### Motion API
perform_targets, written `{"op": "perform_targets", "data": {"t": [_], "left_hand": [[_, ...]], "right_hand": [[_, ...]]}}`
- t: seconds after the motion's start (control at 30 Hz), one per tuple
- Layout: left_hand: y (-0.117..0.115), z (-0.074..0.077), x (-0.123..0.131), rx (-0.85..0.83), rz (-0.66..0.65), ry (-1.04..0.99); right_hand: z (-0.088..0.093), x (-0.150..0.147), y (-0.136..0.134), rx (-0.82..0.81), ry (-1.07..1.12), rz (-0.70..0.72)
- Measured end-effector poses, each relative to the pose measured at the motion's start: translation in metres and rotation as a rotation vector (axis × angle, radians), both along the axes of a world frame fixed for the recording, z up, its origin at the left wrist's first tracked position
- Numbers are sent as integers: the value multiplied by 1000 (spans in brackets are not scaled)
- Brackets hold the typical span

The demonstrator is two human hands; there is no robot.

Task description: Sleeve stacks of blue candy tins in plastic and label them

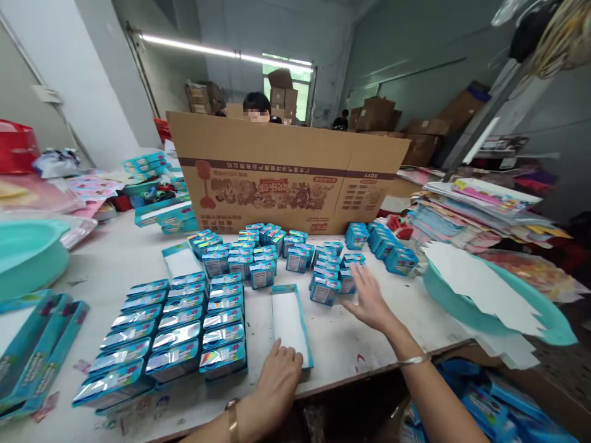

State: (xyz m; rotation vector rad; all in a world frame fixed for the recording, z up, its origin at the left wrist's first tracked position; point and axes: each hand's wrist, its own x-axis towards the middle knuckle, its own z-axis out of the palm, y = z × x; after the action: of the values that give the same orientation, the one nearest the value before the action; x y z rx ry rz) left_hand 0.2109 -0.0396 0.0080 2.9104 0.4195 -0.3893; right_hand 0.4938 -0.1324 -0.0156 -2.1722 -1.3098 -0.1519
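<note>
Left hand (279, 373) touches a narrow blue tray (289, 317), white inside

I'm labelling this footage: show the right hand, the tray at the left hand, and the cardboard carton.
Right hand (370, 303): head view, mid-hand.
Tray (287, 317): head view, white interior.
Cardboard carton (286, 143): head view, plain upper wall.

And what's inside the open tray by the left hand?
Inside the tray, a white floor shows along most of its length. The left hand covers its near left corner, so anything under there cannot be seen.
</note>
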Motion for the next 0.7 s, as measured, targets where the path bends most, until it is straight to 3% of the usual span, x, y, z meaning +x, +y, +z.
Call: {"op": "perform_targets", "data": {"t": [0.17, 0.27, 0.37, 0.47, 0.57, 0.7], "left_hand": [[33, 47, 1, -89, 7, -261], [77, 78, 31, 4, 6, -316], [122, 94, 78, 152, 5, -300], [147, 91, 131, 257, -74, -272], [157, 77, 176, 340, -175, -197], [173, 54, 213, 373, -170, -44]], "right_hand": [[20, 3, 70, -447, 17, 116], [24, -7, 86, -530, -37, 90], [19, -16, 83, -506, -102, 48], [14, -20, 75, -450, -164, 54], [13, -21, 71, -394, -217, 69], [16, -19, 70, -370, -247, 86]]}}
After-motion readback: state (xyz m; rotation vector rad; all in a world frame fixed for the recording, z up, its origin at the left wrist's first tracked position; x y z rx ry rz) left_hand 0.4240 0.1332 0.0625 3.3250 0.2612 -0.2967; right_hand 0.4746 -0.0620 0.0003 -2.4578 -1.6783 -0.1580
